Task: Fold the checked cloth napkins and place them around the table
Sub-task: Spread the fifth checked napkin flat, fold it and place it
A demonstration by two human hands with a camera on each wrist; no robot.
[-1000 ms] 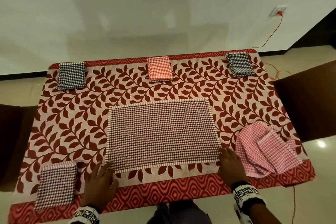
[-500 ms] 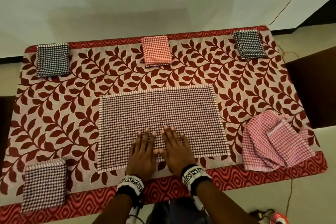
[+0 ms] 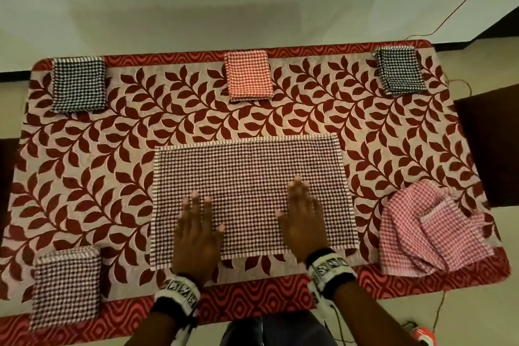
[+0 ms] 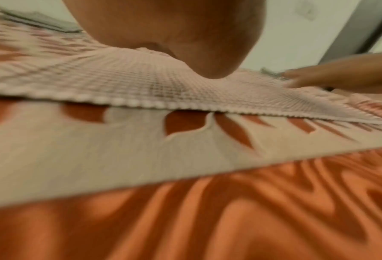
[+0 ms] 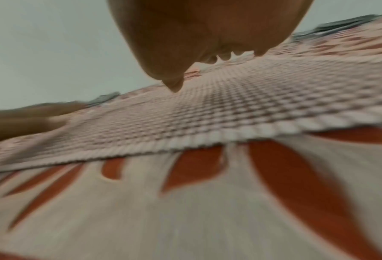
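A maroon checked napkin point(image 3: 247, 177) lies spread flat in the middle of the table, near its front edge. My left hand point(image 3: 196, 222) presses flat on its near left part, fingers straight. On the near right part my right hand point(image 3: 303, 213) lies flat the same way. Both wrist views show a palm on the checked napkin point(image 4: 130, 82) point(image 5: 241, 109), blurred. Folded napkins sit around the table: black checked point(image 3: 79, 84) far left, orange checked point(image 3: 248, 74) far middle, black checked point(image 3: 400, 70) far right, maroon checked point(image 3: 66, 286) near left.
A loose heap of pink checked napkins point(image 3: 429, 230) lies at the near right corner. The table wears a leaf-patterned cloth with a red border point(image 3: 252, 300). Dark chairs point(image 3: 491, 146) stand at both ends. A red cable point(image 3: 460, 3) runs up the wall at the far right.
My hands went from the napkin's near corners to its middle, side by side, and have now slid apart across it, left hand leftward and right hand rightward.
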